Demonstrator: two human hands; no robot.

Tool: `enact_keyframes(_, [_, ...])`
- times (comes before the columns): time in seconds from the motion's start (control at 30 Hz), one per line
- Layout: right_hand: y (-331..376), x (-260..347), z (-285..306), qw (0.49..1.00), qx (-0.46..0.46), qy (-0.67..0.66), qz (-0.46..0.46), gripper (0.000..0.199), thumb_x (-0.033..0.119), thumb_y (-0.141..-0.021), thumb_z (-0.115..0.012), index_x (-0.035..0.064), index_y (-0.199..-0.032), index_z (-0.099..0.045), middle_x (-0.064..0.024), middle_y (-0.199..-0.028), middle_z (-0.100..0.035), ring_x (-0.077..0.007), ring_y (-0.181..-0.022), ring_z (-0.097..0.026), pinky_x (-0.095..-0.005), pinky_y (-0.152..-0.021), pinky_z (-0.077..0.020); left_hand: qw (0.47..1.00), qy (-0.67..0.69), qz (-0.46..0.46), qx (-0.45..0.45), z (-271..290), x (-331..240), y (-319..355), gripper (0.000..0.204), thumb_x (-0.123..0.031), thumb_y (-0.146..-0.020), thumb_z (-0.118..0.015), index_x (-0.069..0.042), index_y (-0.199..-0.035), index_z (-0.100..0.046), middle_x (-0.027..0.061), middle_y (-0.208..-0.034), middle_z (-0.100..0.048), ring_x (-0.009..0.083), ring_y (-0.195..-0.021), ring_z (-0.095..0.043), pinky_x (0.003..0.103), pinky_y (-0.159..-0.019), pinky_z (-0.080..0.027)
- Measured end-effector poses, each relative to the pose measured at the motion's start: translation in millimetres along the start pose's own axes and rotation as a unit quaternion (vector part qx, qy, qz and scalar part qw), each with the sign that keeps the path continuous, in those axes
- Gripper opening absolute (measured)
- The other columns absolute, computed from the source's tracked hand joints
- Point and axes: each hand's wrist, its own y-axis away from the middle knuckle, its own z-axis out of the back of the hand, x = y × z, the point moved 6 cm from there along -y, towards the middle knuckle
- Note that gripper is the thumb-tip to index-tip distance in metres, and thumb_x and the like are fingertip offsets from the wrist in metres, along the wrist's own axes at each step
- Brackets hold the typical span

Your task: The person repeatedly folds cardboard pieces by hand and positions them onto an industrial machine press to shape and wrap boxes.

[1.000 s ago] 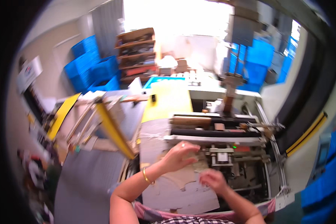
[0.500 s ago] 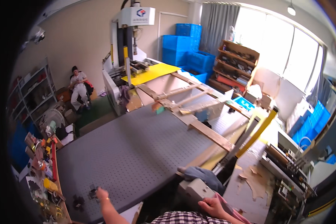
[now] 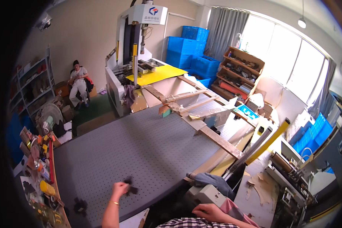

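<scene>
My left hand (image 3: 120, 187) is closed on one side of a flat dark piece with several arms (image 3: 130, 186), over the grey perforated table (image 3: 148, 152). Nearer the table's left front corner lies a similar dark piece (image 3: 79, 206). My right hand (image 3: 209, 212) is close to my body, beside a grey box-like housing (image 3: 209, 194) and a pink cloth (image 3: 233, 211). Its fingers are curled in, and I cannot see whether they hold anything.
A shelf of tools and a yellow roll (image 3: 47, 187) lines the left edge. Wooden slats (image 3: 220, 141) lie across the far right side. A yellow post (image 3: 269, 140) rises at right. A grey-blue cloth (image 3: 211, 181) covers part of the housing. Another person (image 3: 78, 81) sits far left.
My left hand has moved right and slightly up with the dark piece, away from the other piece. My right hand has shifted a little left. The view has turned slightly.
</scene>
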Motion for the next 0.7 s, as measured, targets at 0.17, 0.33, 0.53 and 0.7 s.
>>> enact_keyframes(0.17, [72.5, -5.6, 72.3, 0.975, -0.212, 0.066, -0.006, 0.017, 0.014, -0.090, -0.066, 0.0053, -0.105, -0.069, -0.0107, -0.095, -0.070, -0.0246, -0.087, -0.067, -0.0333, -0.078, -0.0519, 0.888, -0.019, -0.322, 0.328, -187.7, -261.8, 131.2, 0.017, -0.022, -0.084, -0.075, -0.006, -0.089, -0.074, 0.0056, -0.085, -0.072, 0.0150, -0.073, -0.065, 0.031, -0.067, -0.050])
enact_keyframes(0.33, [188.1, -2.5, 142.7, 0.907, -0.394, 0.147, 0.023, 0.035, 0.009, -0.084, -0.069, 0.0054, -0.119, -0.064, -0.0141, -0.114, -0.066, -0.0300, -0.107, -0.061, -0.0377, -0.093, -0.0465, 0.608, -0.109, -0.640, 0.458, -317.1, -393.8, 303.2, 0.020, -0.023, -0.083, -0.074, -0.006, -0.092, -0.069, 0.0091, -0.087, -0.065, 0.0262, -0.083, -0.063, 0.036, -0.075, -0.050])
enact_keyframes(0.53, [312.2, -33.7, 158.2, 0.895, -0.421, 0.147, 0.021, 0.036, 0.011, -0.085, -0.070, 0.0060, -0.120, -0.063, -0.0132, -0.115, -0.066, -0.0293, -0.109, -0.061, -0.0379, -0.095, -0.0463, 0.507, -0.087, -0.677, 0.527, -422.1, -432.3, 428.2, 0.018, -0.019, -0.081, -0.076, -0.006, -0.091, -0.070, 0.0085, -0.086, -0.065, 0.0253, -0.080, -0.063, 0.035, -0.072, -0.050])
enact_keyframes(0.7, [384.7, -58.1, 176.0, 0.901, -0.421, -0.099, -0.017, 0.041, 0.019, -0.089, -0.069, 0.0059, -0.127, -0.060, -0.0108, -0.118, -0.065, -0.0242, -0.111, -0.060, -0.0344, -0.098, -0.0441, 0.459, -0.120, -0.590, 0.653, -493.4, -440.6, 478.4, 0.013, -0.015, -0.081, -0.077, -0.007, -0.091, -0.073, 0.0078, -0.091, -0.066, 0.0231, -0.084, -0.064, 0.033, -0.075, -0.052])
